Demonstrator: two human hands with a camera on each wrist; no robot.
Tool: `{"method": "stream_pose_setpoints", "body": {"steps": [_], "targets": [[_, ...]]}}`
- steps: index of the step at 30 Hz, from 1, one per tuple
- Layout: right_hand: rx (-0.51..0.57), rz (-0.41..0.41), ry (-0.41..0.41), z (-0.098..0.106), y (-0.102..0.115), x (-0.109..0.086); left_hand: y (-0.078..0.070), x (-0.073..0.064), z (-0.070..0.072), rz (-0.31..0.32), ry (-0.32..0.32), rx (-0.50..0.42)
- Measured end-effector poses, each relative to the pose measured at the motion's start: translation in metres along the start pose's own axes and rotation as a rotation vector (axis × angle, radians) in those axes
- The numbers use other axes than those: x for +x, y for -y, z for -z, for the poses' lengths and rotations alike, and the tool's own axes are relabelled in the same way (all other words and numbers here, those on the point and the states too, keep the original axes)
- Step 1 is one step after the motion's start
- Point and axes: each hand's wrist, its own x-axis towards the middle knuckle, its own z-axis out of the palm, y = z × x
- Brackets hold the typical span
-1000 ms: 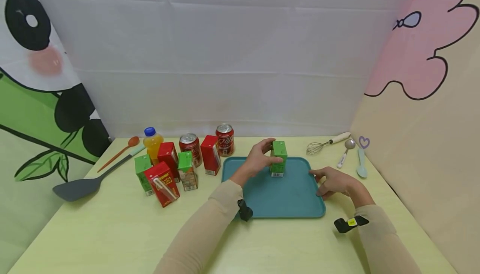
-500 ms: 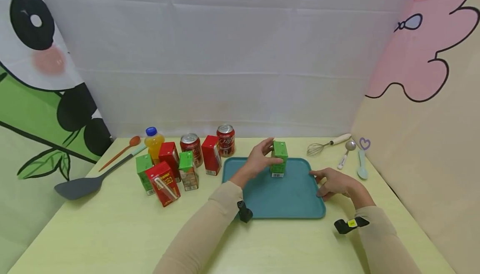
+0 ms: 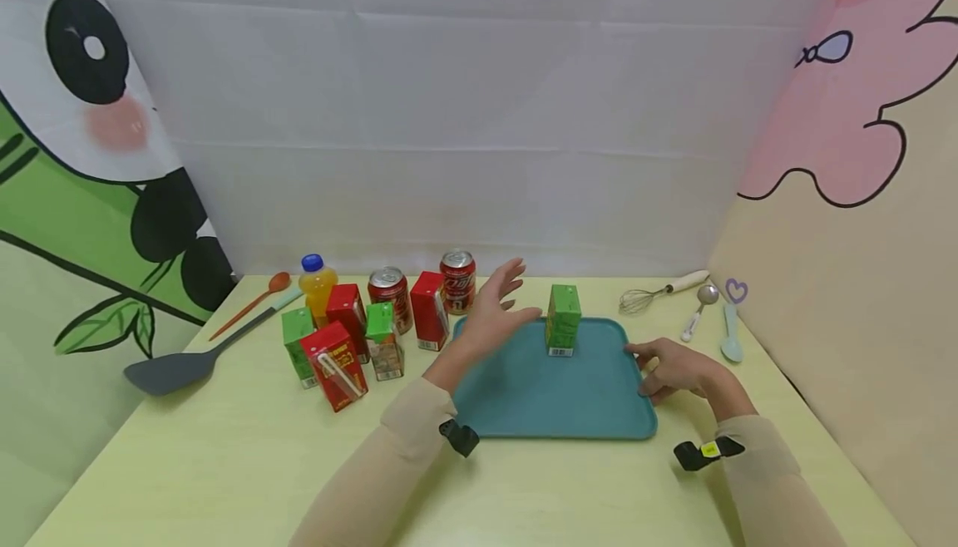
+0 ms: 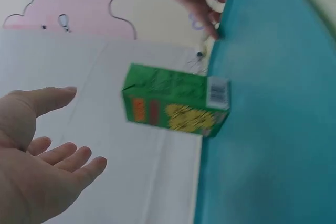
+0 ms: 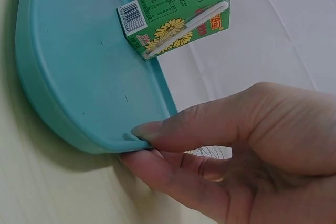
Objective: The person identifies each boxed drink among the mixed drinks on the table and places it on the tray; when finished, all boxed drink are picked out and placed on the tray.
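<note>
A green juice box [image 3: 563, 320] stands upright on the blue tray [image 3: 554, 414], towards its back. To its left is my left hand [image 3: 486, 314], fingers spread and apart from the box. The left wrist view shows a gap between that hand [image 4: 42, 156] and the juice box [image 4: 173, 98]. My right hand [image 3: 677, 368] pinches the tray's right rim. In the right wrist view its thumb [image 5: 178, 132] lies over the rim, with the index finger below on the outside. A straw is fixed to the juice box [image 5: 176, 17].
Left of the tray are red juice boxes [image 3: 430, 310], green-topped boxes [image 3: 385, 339], cola cans [image 3: 458, 281] and an orange drink bottle [image 3: 318, 288]. A spatula [image 3: 170, 372] and an orange spoon [image 3: 250, 304] lie farther left. A whisk [image 3: 662, 291] and two spoons [image 3: 699, 312] lie at the right.
My left hand has let go of the green juice box and moved left, its fingers spreading. The box stays standing on the tray. My right hand keeps its hold on the rim.
</note>
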Motion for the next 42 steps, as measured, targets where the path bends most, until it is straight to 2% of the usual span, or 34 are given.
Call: {"method": "stream_pose_setpoints", "body": {"steps": [4, 8, 12, 14, 16, 18, 22, 25, 29, 35, 42], "targets": [[0.002, 0.000, 0.003, -0.001, -0.002, 0.000, -0.007, -0.009, 0.024, -0.061, -0.052, 0.049], [-0.002, 0.001, 0.005, 0.000, -0.002, -0.001, -0.007, -0.015, 0.044, -0.090, -0.118, 0.066], [-0.003, 0.006, 0.009, 0.000, -0.002, 0.000, -0.006, -0.016, 0.055, -0.153, -0.184, 0.088], [-0.006, 0.010, 0.007, 0.001, -0.003, 0.000, -0.014, -0.017, 0.058, -0.197, -0.225, 0.126], [-0.008, 0.011, 0.007, 0.001, -0.002, 0.000, -0.018, -0.017, 0.065, -0.207, -0.271, 0.190], [-0.011, 0.015, 0.010, 0.000, -0.002, 0.000, -0.021, -0.018, 0.073, -0.170, -0.309, 0.269], [-0.008, 0.018, 0.015, 0.000, 0.000, 0.000, -0.015, -0.018, 0.086, -0.031, -0.352, 0.359], [-0.011, 0.023, 0.017, 0.001, -0.001, 0.000, -0.011, -0.017, 0.090, 0.047, -0.360, 0.349], [-0.010, 0.016, 0.015, 0.001, -0.001, 0.000, -0.006, -0.016, 0.092, 0.119, -0.356, 0.345], [-0.014, 0.017, 0.011, 0.000, -0.001, 0.001, -0.001, -0.014, 0.092, 0.194, -0.298, 0.411], [-0.022, 0.020, 0.015, 0.000, 0.000, 0.001, -0.002, -0.017, 0.095, 0.254, -0.156, 0.531]]}}
